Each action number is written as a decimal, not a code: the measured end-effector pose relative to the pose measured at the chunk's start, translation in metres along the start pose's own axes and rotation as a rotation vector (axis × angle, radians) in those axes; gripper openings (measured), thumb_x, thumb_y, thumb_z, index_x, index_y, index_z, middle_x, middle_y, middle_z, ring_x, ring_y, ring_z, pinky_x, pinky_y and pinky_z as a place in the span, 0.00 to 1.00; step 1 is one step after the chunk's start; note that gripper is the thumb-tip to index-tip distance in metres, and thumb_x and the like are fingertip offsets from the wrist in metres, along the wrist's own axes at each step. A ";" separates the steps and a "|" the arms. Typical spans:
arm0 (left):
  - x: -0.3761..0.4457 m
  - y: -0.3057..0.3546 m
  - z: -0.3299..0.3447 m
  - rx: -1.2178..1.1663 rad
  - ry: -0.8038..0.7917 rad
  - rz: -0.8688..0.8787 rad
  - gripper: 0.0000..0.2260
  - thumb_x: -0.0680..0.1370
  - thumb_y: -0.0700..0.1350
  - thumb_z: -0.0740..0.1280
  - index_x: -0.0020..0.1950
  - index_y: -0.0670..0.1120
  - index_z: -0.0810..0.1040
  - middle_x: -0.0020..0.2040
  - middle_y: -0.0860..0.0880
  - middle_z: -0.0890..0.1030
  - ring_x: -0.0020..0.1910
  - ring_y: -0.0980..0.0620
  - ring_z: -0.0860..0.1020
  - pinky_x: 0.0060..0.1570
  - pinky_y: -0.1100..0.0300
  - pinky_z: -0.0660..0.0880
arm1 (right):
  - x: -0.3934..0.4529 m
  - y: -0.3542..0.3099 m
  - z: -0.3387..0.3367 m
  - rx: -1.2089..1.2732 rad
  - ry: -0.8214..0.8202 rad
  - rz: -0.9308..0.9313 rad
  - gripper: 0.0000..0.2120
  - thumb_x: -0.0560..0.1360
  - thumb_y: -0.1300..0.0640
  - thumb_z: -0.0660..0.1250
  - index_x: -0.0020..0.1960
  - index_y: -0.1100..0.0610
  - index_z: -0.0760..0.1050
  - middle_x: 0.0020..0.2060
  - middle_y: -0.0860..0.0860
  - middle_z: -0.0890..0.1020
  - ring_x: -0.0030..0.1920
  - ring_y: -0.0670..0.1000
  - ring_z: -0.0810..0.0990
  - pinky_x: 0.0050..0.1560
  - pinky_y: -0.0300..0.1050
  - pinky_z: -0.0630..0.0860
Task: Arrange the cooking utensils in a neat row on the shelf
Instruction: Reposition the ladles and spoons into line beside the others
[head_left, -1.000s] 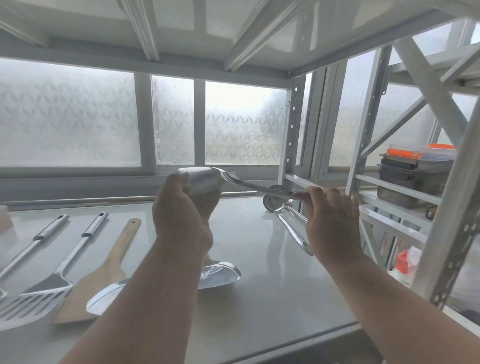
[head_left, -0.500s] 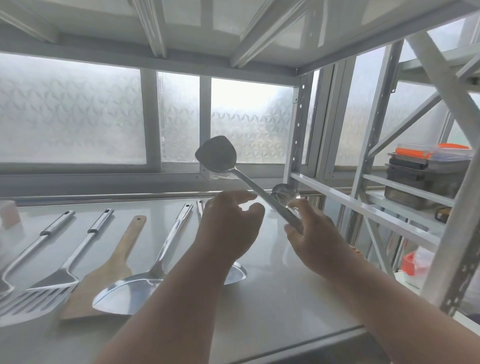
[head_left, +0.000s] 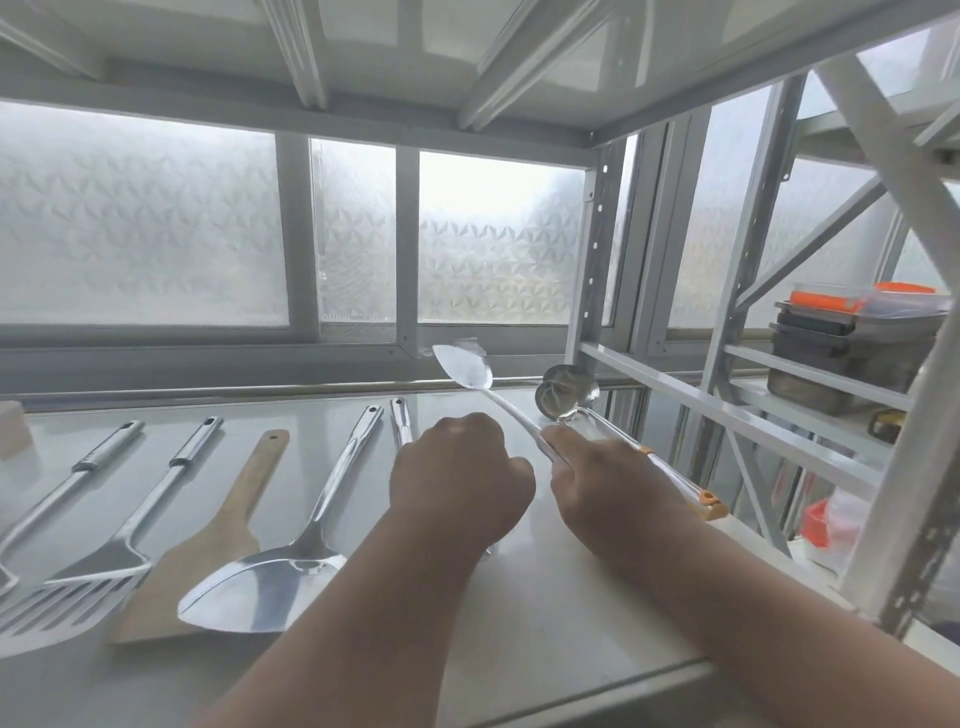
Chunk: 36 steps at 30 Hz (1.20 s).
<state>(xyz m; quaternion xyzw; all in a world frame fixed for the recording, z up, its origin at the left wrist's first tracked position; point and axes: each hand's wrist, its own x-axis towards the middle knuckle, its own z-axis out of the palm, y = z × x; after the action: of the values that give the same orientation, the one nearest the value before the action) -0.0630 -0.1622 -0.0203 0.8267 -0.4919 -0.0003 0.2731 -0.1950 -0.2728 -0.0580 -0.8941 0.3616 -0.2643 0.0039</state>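
My right hand grips the handle of a steel spatula, whose blade points up and away over the white shelf. My left hand is curled into a fist just left of it and holds nothing I can see. Laid side by side on the shelf are a steel handle, a slotted turner, a wooden spatula and a steel turner. Another steel handle runs under my left hand. Two ladles with orange-tipped handles lie at the right.
Frosted windows close off the back of the shelf. A metal rack post stands at the right front corner. Stacked containers sit on the neighbouring rack. A pale block is at the far left edge.
My left hand let go of the spatula's blade and closed into a fist. The spatula swung up in my right hand, then came lower and nearer the ladles.
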 end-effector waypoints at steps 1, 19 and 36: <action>0.000 0.000 0.001 0.009 -0.004 0.003 0.13 0.79 0.51 0.63 0.60 0.50 0.81 0.58 0.47 0.80 0.57 0.44 0.81 0.61 0.50 0.78 | 0.000 -0.001 -0.001 -0.040 -0.031 0.014 0.14 0.81 0.52 0.56 0.66 0.44 0.69 0.46 0.55 0.82 0.48 0.62 0.80 0.46 0.54 0.77; 0.006 -0.004 0.009 0.081 -0.100 0.081 0.11 0.77 0.53 0.60 0.43 0.55 0.82 0.47 0.51 0.82 0.48 0.46 0.80 0.50 0.51 0.79 | -0.046 -0.018 -0.024 0.204 -0.018 -0.047 0.10 0.76 0.40 0.63 0.44 0.45 0.76 0.39 0.47 0.79 0.44 0.49 0.76 0.47 0.46 0.72; -0.009 0.085 0.045 0.413 -0.369 0.476 0.23 0.85 0.61 0.55 0.76 0.54 0.73 0.78 0.56 0.73 0.77 0.52 0.70 0.73 0.45 0.65 | -0.060 0.064 -0.040 0.187 0.125 0.363 0.24 0.74 0.56 0.66 0.70 0.54 0.73 0.60 0.55 0.77 0.63 0.59 0.74 0.59 0.51 0.72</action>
<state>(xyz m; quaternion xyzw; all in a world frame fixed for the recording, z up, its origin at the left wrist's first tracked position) -0.1493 -0.2061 -0.0224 0.7129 -0.7012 0.0133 -0.0007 -0.2908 -0.2741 -0.0645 -0.7921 0.4900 -0.3464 0.1120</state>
